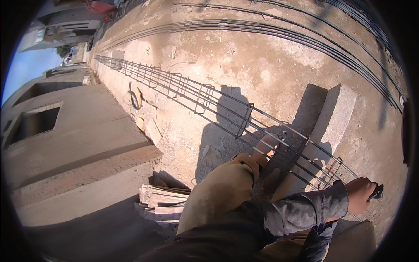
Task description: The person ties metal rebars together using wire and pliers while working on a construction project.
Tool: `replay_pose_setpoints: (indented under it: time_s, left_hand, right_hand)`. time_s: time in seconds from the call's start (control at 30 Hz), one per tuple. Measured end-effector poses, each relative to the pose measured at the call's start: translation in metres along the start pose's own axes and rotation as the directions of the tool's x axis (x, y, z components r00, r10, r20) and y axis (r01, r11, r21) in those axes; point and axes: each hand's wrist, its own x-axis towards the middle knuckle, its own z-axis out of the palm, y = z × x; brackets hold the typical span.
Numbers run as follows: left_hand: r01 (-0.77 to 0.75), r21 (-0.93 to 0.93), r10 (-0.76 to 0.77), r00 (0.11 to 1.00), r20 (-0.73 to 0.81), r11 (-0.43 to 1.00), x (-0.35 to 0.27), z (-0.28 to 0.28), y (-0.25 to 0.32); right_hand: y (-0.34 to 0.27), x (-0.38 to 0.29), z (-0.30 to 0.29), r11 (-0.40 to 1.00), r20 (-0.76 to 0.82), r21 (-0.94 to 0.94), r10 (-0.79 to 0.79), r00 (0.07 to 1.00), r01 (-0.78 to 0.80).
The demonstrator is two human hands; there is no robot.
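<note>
My left hand (360, 196) is closed around a dark tool handle (377, 192) at the lower right, over the near end of a long rebar cage (242, 114). The rest of that tool is hidden. Of my right hand (332, 220), only a bit of skin shows beneath the left cuff; its fingers are hidden. The cage has several straight bars. A rectangular steel stirrup (334, 168) sits around them beside my left hand, another stirrup (245, 121) stands farther along, and more are grouped towards the far end.
A concrete block (335, 111) lies beneath the cage. Long loose rebars (248, 25) curve across the ground beyond it. A stack of wooden boards (163, 203) lies left of my knee, next to a rendered wall (81, 124). A dark loop (133, 98) and wood scraps (153, 131) lie nearby.
</note>
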Motion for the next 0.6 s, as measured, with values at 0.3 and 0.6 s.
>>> replay_pose_setpoints:
  time_s: [0.3,0.6]
  left_hand:
    - [0.243,0.429,-0.254,0.967,-0.031,0.87,-0.218,-0.068,-0.054]
    - [0.376,0.699,-0.556,0.83,0.037,0.608,-0.377,-0.113,0.015]
  right_hand:
    - [0.029,-0.136,0.05,0.83,0.477,-0.285,0.556,0.68,-0.479]
    - [0.094,-0.317,0.011,-0.077,-0.009,-0.95,0.975,-0.222,-0.303]
